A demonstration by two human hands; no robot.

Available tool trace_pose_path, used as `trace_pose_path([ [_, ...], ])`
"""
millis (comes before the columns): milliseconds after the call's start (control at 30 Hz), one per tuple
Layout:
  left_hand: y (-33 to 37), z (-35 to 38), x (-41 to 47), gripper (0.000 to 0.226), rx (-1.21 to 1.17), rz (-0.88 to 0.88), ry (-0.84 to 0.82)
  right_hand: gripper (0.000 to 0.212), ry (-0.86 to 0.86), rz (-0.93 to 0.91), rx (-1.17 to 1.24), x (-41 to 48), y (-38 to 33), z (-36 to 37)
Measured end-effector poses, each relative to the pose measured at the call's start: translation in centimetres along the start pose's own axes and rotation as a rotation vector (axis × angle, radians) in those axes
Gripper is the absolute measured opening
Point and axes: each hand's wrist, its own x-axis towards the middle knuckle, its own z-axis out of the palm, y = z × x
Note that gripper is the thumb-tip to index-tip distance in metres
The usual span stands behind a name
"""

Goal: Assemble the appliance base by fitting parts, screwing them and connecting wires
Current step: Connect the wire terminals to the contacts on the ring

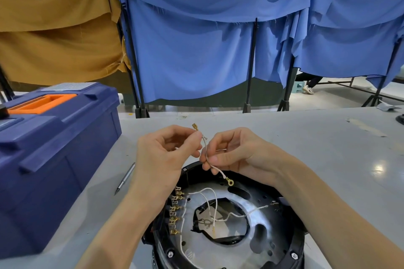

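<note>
On the grey worktop (284,137) the round appliance base (290,253) lies open-side up. Above it the left hand (161,155) pinches a short wire (205,148) by its spade terminal (194,126); the right hand (236,153) pinches it lower, ring terminal (230,182) dangling. A slack pinch could drop it among the fitted wires (215,203).

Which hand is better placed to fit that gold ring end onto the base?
Probably the right hand: it pinches the short white wire above the gold ring terminal, over the round black base.
</note>
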Motion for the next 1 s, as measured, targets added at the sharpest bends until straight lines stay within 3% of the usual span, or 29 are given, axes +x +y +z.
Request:
trace_pose_path([
  [333, 0.4, -0.3, -0.4, 0.015, 0.205, 0.111, -0.023, 0.017, 0.007, 0.011, -0.094, -0.1, -0.5, 0.7],
  [400, 0.6, -0.2, -0.5, 0.012, 0.198, 0.118, -0.035, 0.023, 0.043, -0.006, -0.136, 0.0, -0.5, 0.9],
  [633, 0.4, -0.5, -0.3, 0.013, 0.178, 0.073, -0.072, 0.014, 0.125, -0.061, -0.299, -0.4, -1.2, 1.2],
  [867, 0.7, -0.3, -0.4, 0.007, 0.128, 0.036, -0.090, 0.014, 0.104, -0.076, -0.356, -0.7, -1.6, 1.0],
  [1000, 1.1, 0.0, -0.4, 0.005, 0.132, 0.060, -0.114, 0.018, 0.193, -0.084, -0.640, -1.3, -2.0, -0.6],
])
